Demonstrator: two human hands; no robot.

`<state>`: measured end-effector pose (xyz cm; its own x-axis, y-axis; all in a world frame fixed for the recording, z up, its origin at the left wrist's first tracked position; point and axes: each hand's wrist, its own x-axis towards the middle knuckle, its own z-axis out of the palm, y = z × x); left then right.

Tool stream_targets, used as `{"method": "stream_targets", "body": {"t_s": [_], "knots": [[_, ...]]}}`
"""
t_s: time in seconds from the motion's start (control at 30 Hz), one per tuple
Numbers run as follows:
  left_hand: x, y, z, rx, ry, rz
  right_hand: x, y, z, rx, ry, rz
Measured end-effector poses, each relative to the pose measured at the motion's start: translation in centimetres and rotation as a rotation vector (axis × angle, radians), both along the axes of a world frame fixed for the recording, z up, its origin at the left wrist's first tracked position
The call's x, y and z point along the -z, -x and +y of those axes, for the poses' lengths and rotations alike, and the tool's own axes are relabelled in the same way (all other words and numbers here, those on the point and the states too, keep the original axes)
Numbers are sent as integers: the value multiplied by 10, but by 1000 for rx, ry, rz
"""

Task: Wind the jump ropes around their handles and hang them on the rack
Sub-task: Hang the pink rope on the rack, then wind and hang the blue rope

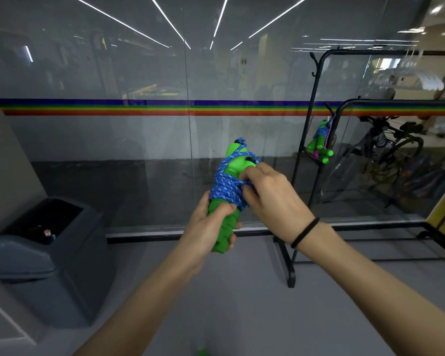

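We hold the jump rope in front of us at chest height. Its two green handles (235,163) lie side by side with their long axis nearly upright, the tops leaning a little to the right and away from us. Our left hand (208,227) has its grip closed round the lower ends and carries the whole bundle. The blue rope (225,185) is wound in thick turns round the middle of the handles, just above that hand, with a few strands running up to the tops.

Our right hand (270,194) sits against the right side of the turns, its fingers curled and pinching the rope there. We judge that it is tucking in the last of the rope, though we cannot see the rope's end.

The rack (284,260) stands to our right and further off, well apart from the bundle. Another wound rope (319,140) already hangs on it. The right hand is the nearer one to the rack, so the bundle has to travel rightward and forward, tops leading, once the winding holds.
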<state>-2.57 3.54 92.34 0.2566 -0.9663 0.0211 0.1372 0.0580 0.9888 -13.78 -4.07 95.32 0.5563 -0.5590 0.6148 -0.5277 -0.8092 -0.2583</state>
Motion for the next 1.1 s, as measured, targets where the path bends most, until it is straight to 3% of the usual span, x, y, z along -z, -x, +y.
{"method": "stream_targets", "body": {"t_s": [0.13,0.23,0.53,0.83,0.97,1.1], "knots": [[5,-14,7,50,-5,2,-12,15,-1,-238,-679,-163],[5,-23,8,59,-27,-22,-9,14,0,-334,-916,-240],[7,-41,15,-7,-3,-109,3,-11,1,-306,-849,-332],[12,-57,26,-41,156,-352,9,-16,7,-405,-1268,-507],[17,-60,26,-72,167,-417,19,-30,10,-289,-1185,-612],[15,-53,27,-75,148,-353,21,-40,6,-212,-1015,-882]]}}
